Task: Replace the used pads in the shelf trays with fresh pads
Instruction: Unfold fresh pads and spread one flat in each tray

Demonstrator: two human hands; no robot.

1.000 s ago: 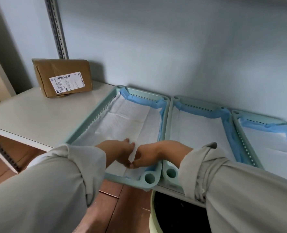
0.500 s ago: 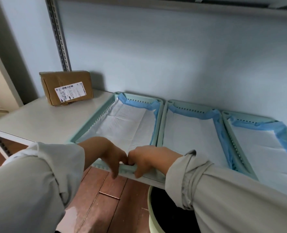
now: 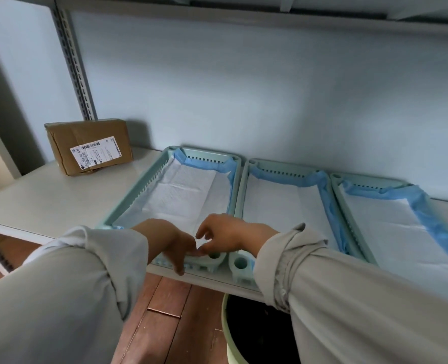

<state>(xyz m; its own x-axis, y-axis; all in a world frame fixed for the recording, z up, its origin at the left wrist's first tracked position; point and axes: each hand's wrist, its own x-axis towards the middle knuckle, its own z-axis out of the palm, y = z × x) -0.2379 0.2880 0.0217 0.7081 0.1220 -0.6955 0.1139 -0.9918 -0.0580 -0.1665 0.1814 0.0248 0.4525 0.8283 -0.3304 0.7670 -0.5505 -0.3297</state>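
Head view: white shelf [image 3: 47, 200], blue wall [image 3: 270, 88]; hands' [image 3: 199, 243] grip at tray [image 3: 128, 203] unclear.

A pale blue wall [image 3: 270, 88] rose beyond the hands — evenly lit. Below them lay reddish wooden floor [image 3: 162, 311]. A slotted metal upright [image 3: 73, 64] stood far left.

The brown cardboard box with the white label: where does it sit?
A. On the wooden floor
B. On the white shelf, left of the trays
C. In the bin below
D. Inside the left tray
B: the brown cardboard box stands on the white shelf, left of the pale green plastic trays.
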